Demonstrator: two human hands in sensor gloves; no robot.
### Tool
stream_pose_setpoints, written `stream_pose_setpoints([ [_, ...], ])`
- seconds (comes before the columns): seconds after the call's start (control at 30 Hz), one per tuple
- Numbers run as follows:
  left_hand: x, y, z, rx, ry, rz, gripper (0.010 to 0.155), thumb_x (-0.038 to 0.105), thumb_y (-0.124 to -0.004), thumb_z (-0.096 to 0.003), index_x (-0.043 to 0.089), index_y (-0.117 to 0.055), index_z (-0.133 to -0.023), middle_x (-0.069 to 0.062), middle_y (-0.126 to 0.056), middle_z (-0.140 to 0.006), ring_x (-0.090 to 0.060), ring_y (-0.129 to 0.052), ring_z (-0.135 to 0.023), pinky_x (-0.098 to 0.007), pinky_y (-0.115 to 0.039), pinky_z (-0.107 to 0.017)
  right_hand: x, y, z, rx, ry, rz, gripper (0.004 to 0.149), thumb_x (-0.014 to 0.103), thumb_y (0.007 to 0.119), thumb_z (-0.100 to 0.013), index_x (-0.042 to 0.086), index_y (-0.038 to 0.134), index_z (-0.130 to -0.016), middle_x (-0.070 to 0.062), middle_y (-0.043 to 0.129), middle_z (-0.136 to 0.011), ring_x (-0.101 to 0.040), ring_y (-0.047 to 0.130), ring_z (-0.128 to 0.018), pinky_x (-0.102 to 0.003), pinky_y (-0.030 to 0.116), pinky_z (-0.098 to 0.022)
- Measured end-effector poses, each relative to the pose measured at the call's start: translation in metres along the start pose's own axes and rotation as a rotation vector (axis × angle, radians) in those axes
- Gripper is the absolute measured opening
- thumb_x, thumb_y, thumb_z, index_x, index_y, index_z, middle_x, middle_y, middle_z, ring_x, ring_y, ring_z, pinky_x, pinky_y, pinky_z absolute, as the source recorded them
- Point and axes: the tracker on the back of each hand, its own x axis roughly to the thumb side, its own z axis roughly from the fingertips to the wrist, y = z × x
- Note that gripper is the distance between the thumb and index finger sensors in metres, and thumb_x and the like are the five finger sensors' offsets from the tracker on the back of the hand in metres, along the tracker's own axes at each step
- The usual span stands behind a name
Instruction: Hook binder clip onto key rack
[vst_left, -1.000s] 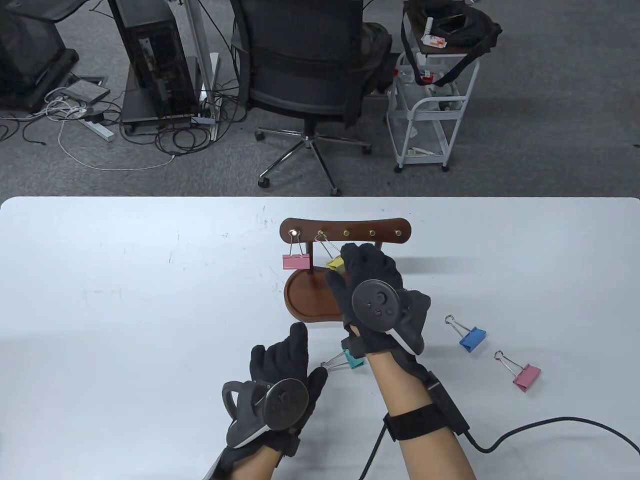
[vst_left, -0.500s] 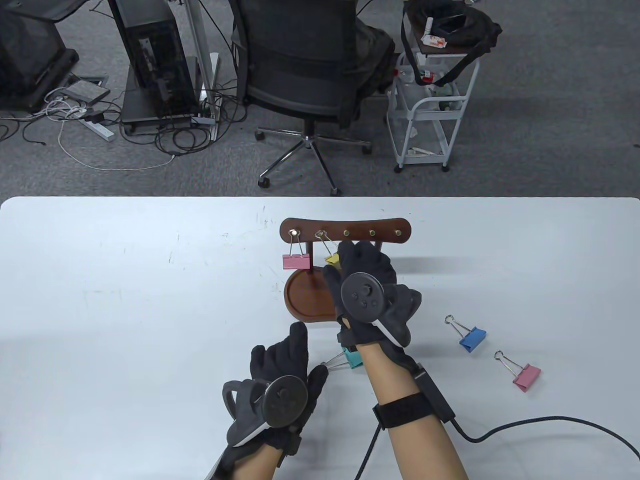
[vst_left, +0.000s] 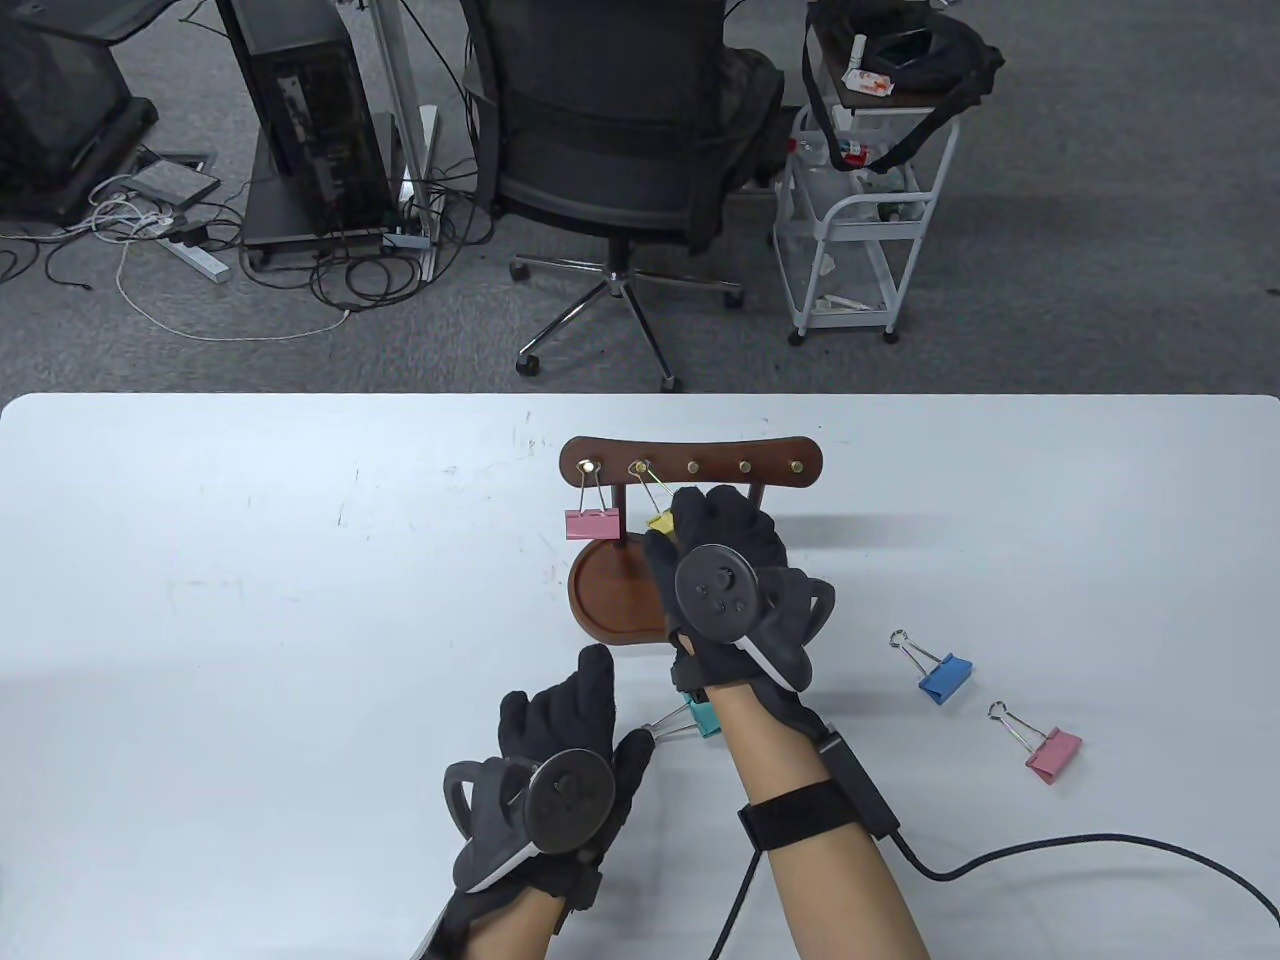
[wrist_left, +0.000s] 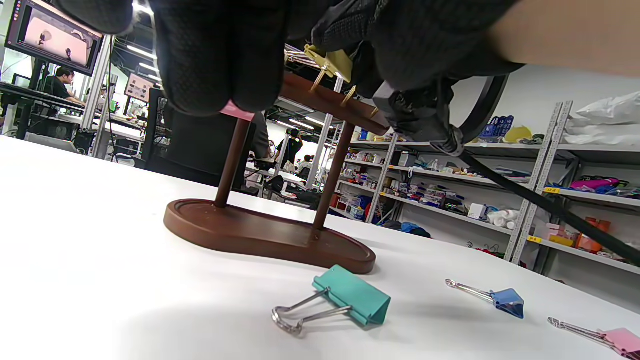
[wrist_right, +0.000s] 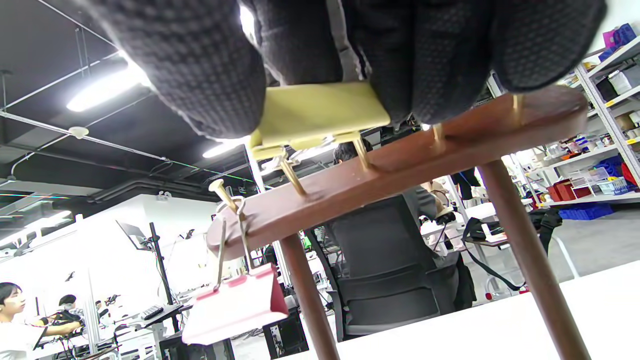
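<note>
Yellow binder clip (wrist_right: 320, 115) sits pinched between the thumb and fingers (wrist_right: 445, 55) of the right hand (vst_left: 728, 560), its wire loop at the second peg of the brown key rack (vst_left: 692, 464), beside a pink clip (vst_left: 594, 523) hanging from the first peg. The left hand (vst_left: 560, 740) rests spread and loose on the white surface (vst_left: 250, 600), near a teal clip (wrist_left: 352, 300); a blue clip (vst_left: 943, 676) and another pink one (vst_left: 1052, 752) lie to the right. Beyond stand an office chair (vst_left: 610, 120), a white cart (vst_left: 860, 200) and shelving; no writing is legible.
</note>
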Motion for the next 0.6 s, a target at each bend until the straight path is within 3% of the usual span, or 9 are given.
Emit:
stream_pose_setpoints([
  [0.17,-0.001,0.0,-0.001,-0.008,0.005,0.011,0.085,0.043,-0.079,-0.0575,-0.005,-0.043,-0.117,-0.029,-0.076,-0.106,-0.057,-0.082,-0.09,-0.08,-0.05,-0.068,-0.002,0.01,-0.001,0.011,0.028,0.008,0.062,0.046,0.083,-0.054,0.004,0.073,-0.099,-0.034,0.074,-0.098,-0.056,0.08,-0.078,-0.07,0.067,-0.055],
  [0.33,-0.001,0.0,0.0,-0.005,0.007,0.006,0.085,0.043,-0.079,-0.0575,-0.005,-0.043,-0.117,-0.029,-0.076,-0.106,-0.056,-0.082,-0.09,-0.08,-0.05,-0.068,-0.007,0.024,-0.004,0.063,0.063,0.006,0.076,0.048,0.084,-0.053,0.003,0.06,-0.11,-0.032,0.071,-0.1,-0.055,0.079,-0.078,-0.07,0.066,-0.055],
  [0.6,-0.003,0.0,-0.001,-0.01,0.016,0.012,0.084,0.043,-0.079,-0.0576,-0.005,-0.043,-0.117,-0.029,-0.075,-0.106,-0.057,-0.082,-0.09,-0.08,-0.049,-0.068,-0.008,0.041,-0.007,0.112,0.093,0.027,0.078,0.047,0.086,-0.052,0.003,0.059,-0.111,-0.031,0.069,-0.102,-0.055,0.077,-0.079,-0.07,0.065,-0.056],
])
